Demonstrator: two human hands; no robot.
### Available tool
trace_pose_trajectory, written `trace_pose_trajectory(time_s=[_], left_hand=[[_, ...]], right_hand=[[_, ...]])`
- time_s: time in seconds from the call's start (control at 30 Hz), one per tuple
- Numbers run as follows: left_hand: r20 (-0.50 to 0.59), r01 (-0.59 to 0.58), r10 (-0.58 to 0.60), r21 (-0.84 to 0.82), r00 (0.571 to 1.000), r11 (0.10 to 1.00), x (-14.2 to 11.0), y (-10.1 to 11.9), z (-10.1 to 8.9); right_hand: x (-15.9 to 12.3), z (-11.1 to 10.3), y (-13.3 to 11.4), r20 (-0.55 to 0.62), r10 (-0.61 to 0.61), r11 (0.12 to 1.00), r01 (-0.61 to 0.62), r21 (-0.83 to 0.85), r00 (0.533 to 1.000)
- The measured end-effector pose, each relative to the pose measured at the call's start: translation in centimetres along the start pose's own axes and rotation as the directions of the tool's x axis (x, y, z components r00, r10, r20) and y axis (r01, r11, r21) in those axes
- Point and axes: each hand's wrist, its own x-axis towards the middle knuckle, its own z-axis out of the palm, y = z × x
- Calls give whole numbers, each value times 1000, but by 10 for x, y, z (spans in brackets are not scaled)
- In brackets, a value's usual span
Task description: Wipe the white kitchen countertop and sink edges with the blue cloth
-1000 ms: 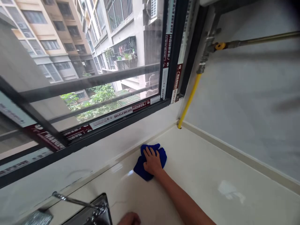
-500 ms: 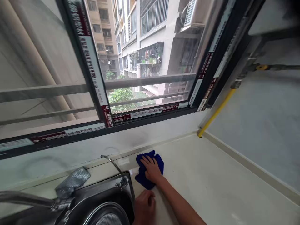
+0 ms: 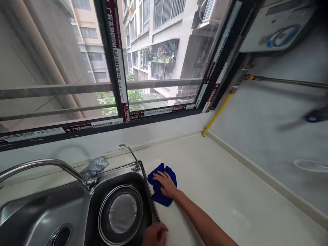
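Observation:
A blue cloth (image 3: 163, 200) lies spread and wrinkled on the pale countertop (image 3: 210, 184), just right of the sink. My right hand (image 3: 167, 186) rests flat on it, fingers stretched out and a little apart, pressing rather than gripping. Low in the view, by the sink's right rim, my left hand (image 3: 154, 235) is loosely curled and slightly blurred. Nothing shows in its fingers, and the bottom edge cuts it off. Beside it, a round metal strainer basket (image 3: 123, 213) sits in the right basin of the steel sink (image 3: 88, 208).
A large curved faucet (image 3: 55, 163) and a thin small tap (image 3: 130, 152) rise behind the sink. Silvery bubble wrap (image 3: 96, 166) lies on the ledge. A yellow pipe (image 3: 216, 115) meets the counter's back corner. A dark-framed window (image 3: 128, 116) runs along the back.
The camera view has shifted, showing more of the sink and right wall. My right hand and the cloth sit slightly closer along the sink's edge. My left hand appears lower.

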Motion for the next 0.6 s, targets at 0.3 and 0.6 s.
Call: trace_pose_trajectory(time_s=[0.3, 0.6], left_hand=[[28, 297, -296, -49, 955, 954, -36, -10, -78], [106, 307, -319, 119, 942, 944, -28, -10, -74]], right_hand=[[-73, 19, -14, -98, 20, 995, -10, 95, 995], [-139, 44, -28, -171, 48, 984, -17, 179, 984]])
